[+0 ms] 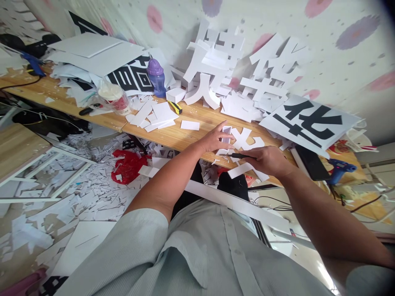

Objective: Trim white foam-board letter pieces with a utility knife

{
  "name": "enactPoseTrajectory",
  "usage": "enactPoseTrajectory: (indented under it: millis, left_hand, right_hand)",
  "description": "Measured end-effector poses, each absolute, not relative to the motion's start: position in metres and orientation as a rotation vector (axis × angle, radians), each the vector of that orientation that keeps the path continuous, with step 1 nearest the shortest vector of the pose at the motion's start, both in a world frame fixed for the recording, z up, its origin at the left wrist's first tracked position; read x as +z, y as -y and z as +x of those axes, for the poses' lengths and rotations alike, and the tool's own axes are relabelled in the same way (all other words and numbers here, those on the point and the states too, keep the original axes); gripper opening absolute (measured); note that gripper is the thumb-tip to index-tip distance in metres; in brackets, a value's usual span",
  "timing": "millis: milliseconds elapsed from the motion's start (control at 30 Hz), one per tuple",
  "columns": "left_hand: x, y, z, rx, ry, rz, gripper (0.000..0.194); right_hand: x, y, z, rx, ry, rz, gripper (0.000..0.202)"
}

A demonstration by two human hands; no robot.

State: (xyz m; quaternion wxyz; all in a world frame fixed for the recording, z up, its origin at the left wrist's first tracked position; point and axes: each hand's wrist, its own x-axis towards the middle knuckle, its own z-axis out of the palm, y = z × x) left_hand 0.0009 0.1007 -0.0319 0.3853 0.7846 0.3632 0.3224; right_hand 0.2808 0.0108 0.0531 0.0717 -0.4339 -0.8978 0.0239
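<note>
At the table's front edge, my left hand (pixel 212 139) has its fingers bent around a small white foam-board piece (pixel 227 132), steadying it on the wood. My right hand (pixel 267 159) is closed on a slim, dark-handled craft knife (pixel 239 156), whose thin tip points left, just below my left fingers. Beside the held piece lies a flat white cut-out character part (pixel 247 139). White strips (pixel 240 169) rest at the table edge beneath my right hand, and a long white strip (pixel 237 201) lies across my lap.
White built-up characters (pixel 210 61) lean on the wall. A yellow cutter (pixel 175 107), purple bottle (pixel 156 78) and cup (pixel 115 98) stand to the left. A blue glue gun (pixel 339 169) is at right; another (pixel 33 63) lies far left. Scraps (pixel 92 189) cover the floor.
</note>
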Motion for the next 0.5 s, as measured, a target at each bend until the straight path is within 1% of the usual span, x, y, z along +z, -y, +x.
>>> enactPoseTrajectory:
  millis: [100,267,400,500]
  left_hand:
    - [-0.032,-0.101,0.001,0.826,-0.925,1.997,0.046]
    - [-0.031,-0.1,0.001,0.824,-0.924,1.987,0.046]
    - [-0.03,-0.1,0.0,0.805,-0.932,1.988,0.045]
    - [-0.03,-0.1,0.0,0.815,-0.916,1.986,0.045]
  right_hand:
    - [0.054,-0.012,0.288,0.145,2.684,-1.273,0.035]
    - [0.049,-0.01,0.287,0.093,2.689,-1.31,0.035]
    - [0.051,-0.011,0.293,0.231,2.634,-1.303,0.035]
    - [0.052,-0.013,0.299,0.241,2.649,-1.29,0.036]
